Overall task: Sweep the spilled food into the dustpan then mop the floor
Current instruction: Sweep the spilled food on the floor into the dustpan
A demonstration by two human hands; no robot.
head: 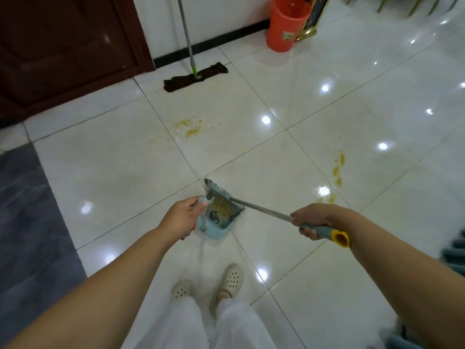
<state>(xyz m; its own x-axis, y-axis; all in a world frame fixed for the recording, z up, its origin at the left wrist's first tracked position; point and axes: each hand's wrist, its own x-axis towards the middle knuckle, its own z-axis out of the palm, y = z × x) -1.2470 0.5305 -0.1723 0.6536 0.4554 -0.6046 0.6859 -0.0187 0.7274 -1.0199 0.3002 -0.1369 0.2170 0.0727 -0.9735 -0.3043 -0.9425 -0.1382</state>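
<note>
I see both arms stretched forward and down, my left hand (180, 219) curled around the dustpan (214, 224) handle on the floor (276, 152), my right hand (310, 219) gripping the broom (254, 206) handle, its head over the food-filled pan.

The light blue dustpan (214, 229) stood on the white tiled floor just beyond the left hand's fingers (198, 206), which curled round its upright handle. Yellowish food scraps lay inside it. The broom (264, 211), a grey pole with a teal grip and yellow end cap, ran from the right hand's fingers (305, 231) down to its head at the pan's mouth. Orange-yellow smears (192, 128) stained the tiles well beyond both hands; more smears (338, 170) lay ahead of the right fingers. A dark flat mop (195, 76) rested far off by the wall.
</note>
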